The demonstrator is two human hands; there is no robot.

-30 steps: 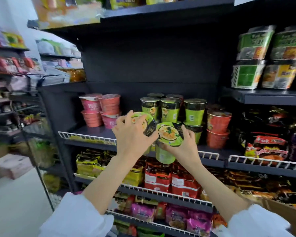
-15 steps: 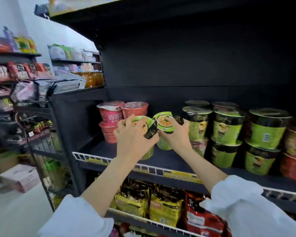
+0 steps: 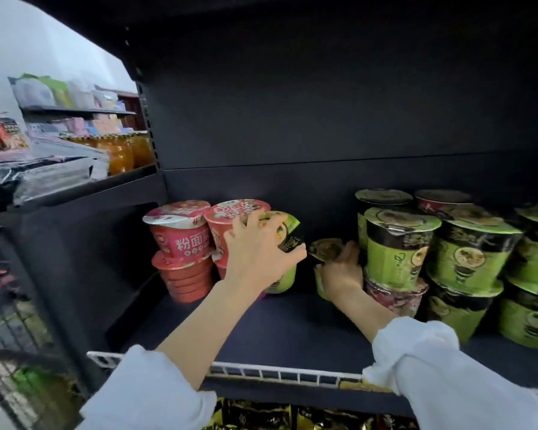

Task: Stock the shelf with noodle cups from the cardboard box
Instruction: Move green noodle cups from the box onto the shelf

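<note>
Right cup (image 3: pixel 326 250) half hidden, blurred

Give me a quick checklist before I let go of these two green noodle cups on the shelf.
1. Left hand grips the left green cup: ok.
2. Right hand holds the right green cup: ok.
3. Left cup beside the pink cups: ok.
4. Right cup's base flat on the shelf: cannot tell, hand hides it.
5. Bare shelf between the two cups: ok.
</note>
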